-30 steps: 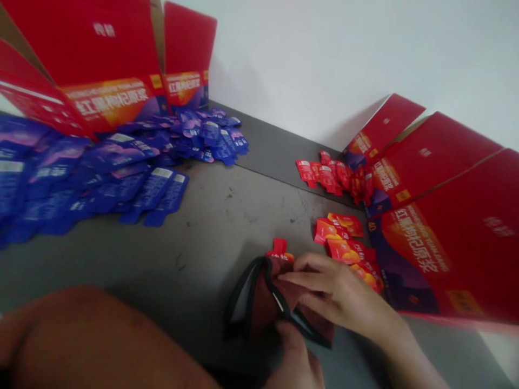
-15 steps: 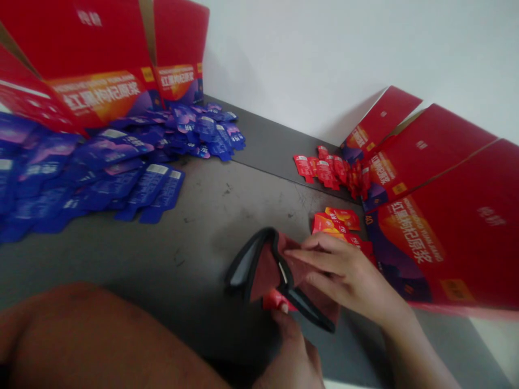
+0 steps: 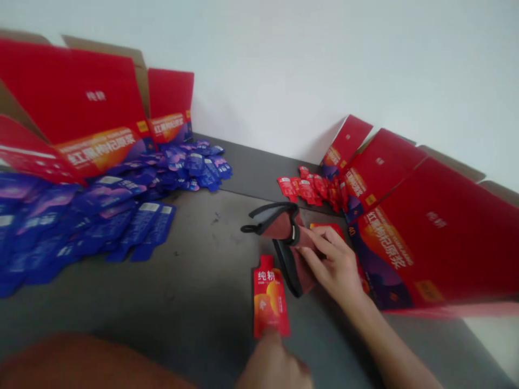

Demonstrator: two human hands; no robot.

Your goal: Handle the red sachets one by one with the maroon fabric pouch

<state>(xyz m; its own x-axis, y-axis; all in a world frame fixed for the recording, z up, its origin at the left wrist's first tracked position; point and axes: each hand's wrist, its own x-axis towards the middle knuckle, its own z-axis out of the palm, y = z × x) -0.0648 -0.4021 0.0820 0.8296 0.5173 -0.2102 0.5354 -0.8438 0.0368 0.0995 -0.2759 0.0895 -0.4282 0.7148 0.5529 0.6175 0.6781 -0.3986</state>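
My right hand (image 3: pixel 334 265) grips a dark red pouch (image 3: pixel 290 243) with black trim, its mouth gaping, on the grey table (image 3: pixel 194 302) beside the red boxes (image 3: pixel 425 237). My left hand (image 3: pixel 273 364) pinches the bottom edge of one red sachet (image 3: pixel 270 296), lying flat just left of the pouch: orange fruit print, white characters. One pouch, one sachet apart; blue sachets (image 3: pixel 101 210) heaped too many to count.
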